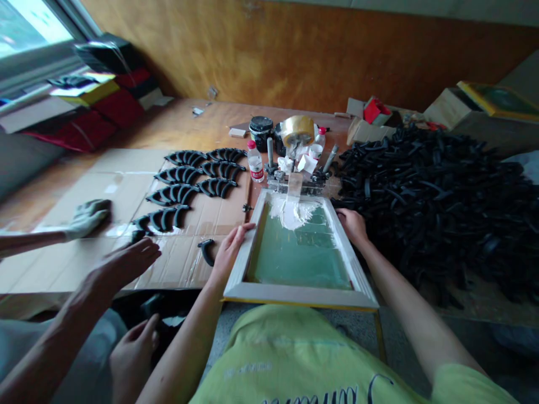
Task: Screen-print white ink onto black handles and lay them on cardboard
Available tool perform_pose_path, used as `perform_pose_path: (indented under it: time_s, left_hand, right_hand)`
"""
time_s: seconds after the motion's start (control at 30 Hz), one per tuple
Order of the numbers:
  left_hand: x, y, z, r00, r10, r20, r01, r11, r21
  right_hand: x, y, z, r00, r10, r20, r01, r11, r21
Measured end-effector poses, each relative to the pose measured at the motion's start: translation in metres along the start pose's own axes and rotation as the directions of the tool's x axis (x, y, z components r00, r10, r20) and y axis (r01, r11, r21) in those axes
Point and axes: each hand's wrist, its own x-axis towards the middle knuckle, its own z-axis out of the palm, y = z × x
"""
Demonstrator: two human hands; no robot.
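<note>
The framed screen [297, 261] lies directly before the person in the green shirt [295, 356], its near edge close to the torso; its long axis appears to run away from the body, toward a metal clamp assembly [278, 184] at the far end. White paste [310, 213] covers the far part of the green mesh, where a flat scraper [295, 184] stands.

Principal relation: the screen lies between the two hands, rightward of one and leftward of the other, neither clearly nearer. The left hand [229, 246] meets the left rail, fingers together and nearly straight; whether it grips cannot be told. The right hand [352, 225] is at the right rail, fingers partly curled; the fingertips are unclear, so its hold cannot be told either.

Left of the screen, a single curved black piece [206, 252] rests on flattened cardboard [113, 177], nearer than the rows of similar pieces [172, 194]. A co-worker's bare hand [132, 262] and a gloved hand [89, 219] extend over this side. To the right, a large heap of black pieces [438, 213] covers the bench. Beyond the clamp: a red-capped bottle [255, 164], a tape roll [297, 130] and a dark tub [261, 132]. A wooden wall [295, 62] closes the back; a window [31, 25], upper left, admits daylight.
</note>
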Motion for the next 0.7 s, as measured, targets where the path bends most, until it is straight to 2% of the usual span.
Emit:
perform_pose_path:
  time_s: [0.07,0.13,0.17,0.23,0.3,0.37,0.47,0.53,0.6,0.67,0.7]
  left_hand:
    - [-0.004,-0.022,0.002,0.998,-0.056,0.034,0.057,0.998,-0.012]
    - [-0.002,-0.046,0.007,0.99,-0.12,0.068,0.124,0.991,-0.049]
    - [0.001,-0.056,0.01,0.988,-0.138,0.068,0.142,0.989,-0.051]
    - [0.006,-0.074,0.015,0.988,-0.148,0.042,0.149,0.989,-0.024]
    - [0.01,-0.085,0.018,0.99,-0.14,0.002,0.14,0.99,0.003]
    - [0.012,-0.09,0.019,0.99,-0.138,-0.011,0.138,0.99,0.014]
    - [0.012,-0.094,0.019,0.99,-0.139,-0.026,0.139,0.99,0.022]
    - [0.012,-0.095,0.019,0.989,-0.137,-0.06,0.139,0.99,0.019]
    - [0.011,-0.096,0.02,0.988,-0.129,-0.089,0.131,0.991,0.014]
    - [0.011,-0.096,0.021,0.988,-0.12,-0.099,0.122,0.992,0.015]
    - [0.01,-0.095,0.021,0.988,-0.117,-0.098,0.119,0.993,0.017]
  right_hand:
    - [0.019,-0.006,-0.01,0.989,-0.018,-0.147,0.022,0.999,0.025]
    - [0.041,-0.033,-0.011,0.957,-0.164,-0.238,0.173,0.985,0.017]
    - [0.051,-0.051,-0.007,0.938,-0.261,-0.227,0.265,0.964,-0.01]
    - [0.066,-0.086,0.003,0.918,-0.377,-0.126,0.37,0.926,-0.074]
    - [0.073,-0.111,0.015,0.92,-0.392,0.03,0.392,0.911,-0.124]
    - [0.07,-0.121,0.026,0.922,-0.352,0.163,0.376,0.914,-0.152]
    - [0.046,-0.117,0.033,0.888,-0.391,0.241,0.431,0.891,-0.141]
    - [0.024,-0.109,0.03,0.814,-0.519,0.26,0.556,0.826,-0.09]
    - [0.008,-0.102,0.022,0.702,-0.648,0.294,0.681,0.732,-0.013]
    - [0.002,-0.099,0.014,0.608,-0.718,0.339,0.749,0.66,0.055]
    - [0.004,-0.098,0.011,0.588,-0.725,0.36,0.755,0.651,0.078]
